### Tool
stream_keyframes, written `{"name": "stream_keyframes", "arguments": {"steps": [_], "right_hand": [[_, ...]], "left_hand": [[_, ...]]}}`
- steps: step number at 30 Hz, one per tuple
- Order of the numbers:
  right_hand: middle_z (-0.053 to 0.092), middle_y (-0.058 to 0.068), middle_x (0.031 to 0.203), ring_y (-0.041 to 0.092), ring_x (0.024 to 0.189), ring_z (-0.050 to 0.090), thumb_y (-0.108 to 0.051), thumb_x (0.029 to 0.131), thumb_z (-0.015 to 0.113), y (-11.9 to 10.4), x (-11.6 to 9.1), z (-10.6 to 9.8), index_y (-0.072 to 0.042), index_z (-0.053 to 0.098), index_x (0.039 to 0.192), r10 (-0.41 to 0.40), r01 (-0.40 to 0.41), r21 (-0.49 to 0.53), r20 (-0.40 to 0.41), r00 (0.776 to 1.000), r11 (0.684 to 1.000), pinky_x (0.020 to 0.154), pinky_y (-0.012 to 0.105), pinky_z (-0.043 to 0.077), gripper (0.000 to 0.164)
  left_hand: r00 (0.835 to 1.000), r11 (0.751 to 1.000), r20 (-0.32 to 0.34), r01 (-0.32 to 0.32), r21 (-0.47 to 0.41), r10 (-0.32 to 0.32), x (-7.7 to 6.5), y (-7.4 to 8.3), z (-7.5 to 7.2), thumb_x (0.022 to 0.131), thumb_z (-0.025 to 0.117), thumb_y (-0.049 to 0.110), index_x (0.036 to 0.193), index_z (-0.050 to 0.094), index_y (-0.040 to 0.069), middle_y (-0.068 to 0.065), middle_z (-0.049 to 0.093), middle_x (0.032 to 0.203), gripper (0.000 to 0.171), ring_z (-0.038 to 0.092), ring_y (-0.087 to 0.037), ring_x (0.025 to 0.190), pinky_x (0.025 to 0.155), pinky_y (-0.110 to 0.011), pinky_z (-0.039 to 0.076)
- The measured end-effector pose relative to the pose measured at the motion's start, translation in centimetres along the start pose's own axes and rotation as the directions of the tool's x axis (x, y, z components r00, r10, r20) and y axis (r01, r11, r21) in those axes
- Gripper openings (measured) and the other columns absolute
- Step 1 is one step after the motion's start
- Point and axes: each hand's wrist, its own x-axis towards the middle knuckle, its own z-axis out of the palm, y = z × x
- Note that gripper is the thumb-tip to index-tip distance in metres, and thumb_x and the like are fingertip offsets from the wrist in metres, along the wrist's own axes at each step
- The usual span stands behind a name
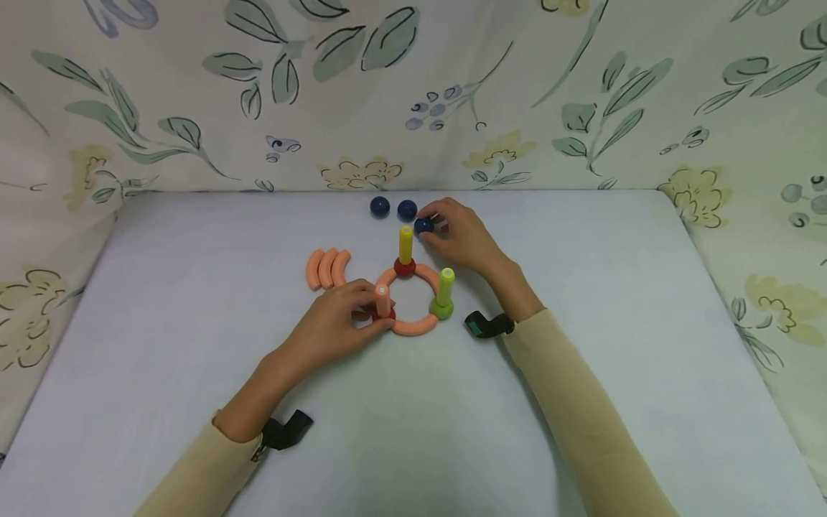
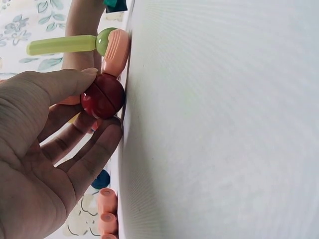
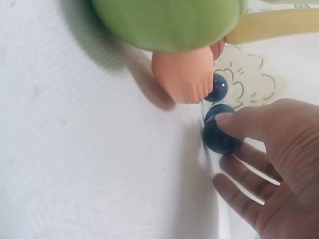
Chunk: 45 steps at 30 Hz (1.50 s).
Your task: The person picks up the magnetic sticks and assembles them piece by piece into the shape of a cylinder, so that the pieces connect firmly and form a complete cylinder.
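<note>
A ring of curved orange pieces (image 1: 415, 328) lies on the table, joined by two red balls and a green ball (image 1: 441, 309). A yellow stick (image 1: 405, 245) stands on the far red ball (image 1: 405, 268), a light green stick (image 1: 446, 286) on the green one, an orange stick (image 1: 382, 300) on the left red ball (image 2: 103, 97). My left hand (image 1: 339, 314) holds that left red ball between thumb and fingers. Beyond the ring, my right hand (image 1: 464, 233) pinches a dark blue ball (image 3: 222, 137) between thumb and fingers, close to the tabletop.
Two more dark blue balls (image 1: 380, 207) rest near the table's back edge, left of the right hand. Several loose curved orange pieces (image 1: 328, 268) lie side by side left of the ring. A floral cloth (image 1: 362, 108) hangs behind the white table (image 1: 614, 287).
</note>
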Motion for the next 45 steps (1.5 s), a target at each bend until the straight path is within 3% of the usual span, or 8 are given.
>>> {"name": "stream_keyframes", "arguments": {"steps": [18, 26, 36, 41, 45], "right_hand": [[0.068, 0.011, 0.135, 0.028, 0.123, 0.071, -0.014, 0.099, 0.075, -0.5, -0.5, -1.2, -0.008, 0.062, 0.135, 0.065, -0.065, 0.051, -0.002, 0.998, 0.997, 0.106, 0.041, 0.059, 0.039], [0.066, 0.015, 0.128, 0.031, 0.118, 0.072, -0.009, 0.098, 0.075, -1.1, -1.1, -2.4, -0.003, 0.064, 0.13, -0.055, 0.064, 0.112, -0.08, 0.995, 0.992, 0.102, 0.042, 0.061, 0.035], [0.067, 0.013, 0.128, 0.026, 0.116, 0.071, -0.009, 0.098, 0.075, -2.9, -2.6, -3.9, -0.005, 0.069, 0.13, -0.17, 0.197, 0.119, -0.201, 0.965, 0.973, 0.099, 0.039, 0.062, 0.033], [0.069, 0.008, 0.126, 0.018, 0.116, 0.069, -0.011, 0.096, 0.078, -4.3, -4.3, -4.7, -0.007, 0.072, 0.128, -0.207, 0.237, 0.128, -0.213, 0.955, 0.963, 0.098, 0.033, 0.062, 0.033], [0.068, 0.007, 0.123, 0.016, 0.115, 0.068, -0.01, 0.096, 0.078, -5.9, -5.7, -5.2, -0.008, 0.073, 0.128, -0.248, 0.276, 0.129, -0.199, 0.948, 0.952, 0.097, 0.035, 0.063, 0.032]], "left_hand": [[1.0, 1.0, 0.006, 0.002, -0.005, -0.002, 0.0, 0.1, 0.0, 0.094, 0.083, 0.023, 0.086, 0.067, 0.027, 0.008, 0.073, 0.108, 0.018, 0.069, -0.005, 0.095, 0.09, -0.028, 0.063], [1.0, 1.0, 0.003, 0.001, -0.002, -0.001, 0.1, 0.2, 0.0, 0.094, 0.083, 0.024, 0.086, 0.068, 0.027, 0.008, 0.073, 0.109, 0.018, 0.069, -0.005, 0.094, 0.089, -0.029, 0.063], [1.0, 1.0, -0.011, -0.015, 0.002, 0.015, 0.0, 0.2, -0.1, 0.092, 0.084, 0.023, 0.085, 0.068, 0.026, 0.006, 0.075, 0.109, 0.018, 0.07, -0.006, 0.094, 0.089, -0.032, 0.064], [1.0, 1.0, -0.006, -0.011, 0.004, 0.011, 0.0, 0.2, 0.0, 0.092, 0.085, 0.023, 0.086, 0.068, 0.025, 0.006, 0.074, 0.109, 0.018, 0.07, -0.007, 0.095, 0.089, -0.032, 0.063], [1.0, 1.0, -0.003, -0.002, 0.003, 0.002, 0.0, 0.1, 0.0, 0.093, 0.084, 0.024, 0.086, 0.067, 0.026, 0.008, 0.074, 0.109, 0.018, 0.071, -0.005, 0.096, 0.09, -0.031, 0.063]]}}
